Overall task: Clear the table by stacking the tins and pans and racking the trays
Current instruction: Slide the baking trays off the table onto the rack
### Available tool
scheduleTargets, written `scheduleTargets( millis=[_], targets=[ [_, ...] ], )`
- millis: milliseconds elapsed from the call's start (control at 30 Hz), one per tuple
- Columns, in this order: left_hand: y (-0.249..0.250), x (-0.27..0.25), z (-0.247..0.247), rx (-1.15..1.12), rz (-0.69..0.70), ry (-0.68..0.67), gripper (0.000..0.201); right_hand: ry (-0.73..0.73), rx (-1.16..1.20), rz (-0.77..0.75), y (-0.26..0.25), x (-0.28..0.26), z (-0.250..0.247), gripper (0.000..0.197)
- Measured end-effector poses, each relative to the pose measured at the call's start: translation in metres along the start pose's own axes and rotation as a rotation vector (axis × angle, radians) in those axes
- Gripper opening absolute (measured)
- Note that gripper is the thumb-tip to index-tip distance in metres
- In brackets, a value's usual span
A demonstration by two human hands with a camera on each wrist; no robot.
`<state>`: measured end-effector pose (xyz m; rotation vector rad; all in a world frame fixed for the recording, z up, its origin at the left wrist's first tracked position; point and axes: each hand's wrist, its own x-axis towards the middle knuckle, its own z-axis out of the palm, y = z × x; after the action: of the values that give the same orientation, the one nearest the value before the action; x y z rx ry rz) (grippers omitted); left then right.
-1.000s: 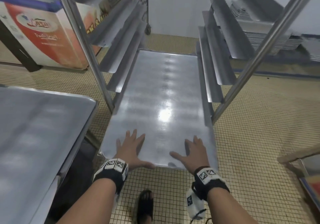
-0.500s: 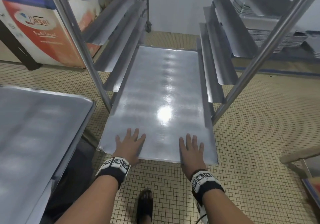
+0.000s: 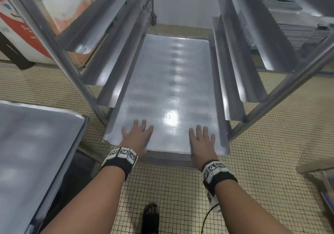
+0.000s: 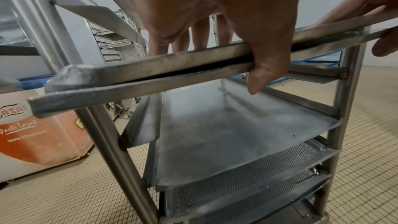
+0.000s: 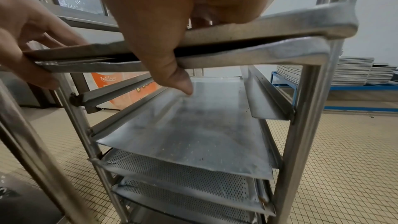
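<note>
Your left hand [image 3: 137, 138] and right hand [image 3: 200, 141] press flat, fingers straight, on the near end of the tray [image 3: 171, 74], whose long axis runs straight ahead into the rack [image 3: 101, 62].

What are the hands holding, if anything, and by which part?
Nothing gripped: left hand and right hand press flat on the sheet tray near its front rim, fingers straight, thumbs hanging over that rim.

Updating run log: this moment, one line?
tray: on rack | left hand: flat on tray | right hand: flat on tray
</note>
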<state>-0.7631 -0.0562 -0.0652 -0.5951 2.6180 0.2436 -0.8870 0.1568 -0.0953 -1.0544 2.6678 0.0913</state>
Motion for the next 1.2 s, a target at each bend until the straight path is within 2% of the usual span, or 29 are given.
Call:
scheduleTargets(
  millis=[367, 767, 867, 1000, 1200],
  targets=[
    [-0.003, 0.057, -0.032, -0.004, 0.000, 0.016, 0.099, 0.069, 0.032, -0.011, 0.016, 0.061, -0.016, 0.088],
    [-0.008, 0.082, -0.037, 0.022, 0.015, 0.029, 0.097, 0.088, 0.020, -0.003, 0.020, 0.085, -0.023, 0.090],
    [-0.007, 0.077, -0.025, 0.044, 0.015, 0.085, 0.096, 0.096, 0.007, 0.005, 0.020, 0.083, -0.023, 0.090],
    [0.001, 0.059, -0.008, 0.072, 0.021, 0.152, 0.084, 0.146, -0.061, 0.059, 0.014, 0.071, -0.017, 0.086],
    [0.006, 0.001, 0.008, 0.019, 0.079, 0.158, 0.078, 0.090, -0.091, 0.103, -0.004, 0.025, -0.016, 0.085]
  ],
)
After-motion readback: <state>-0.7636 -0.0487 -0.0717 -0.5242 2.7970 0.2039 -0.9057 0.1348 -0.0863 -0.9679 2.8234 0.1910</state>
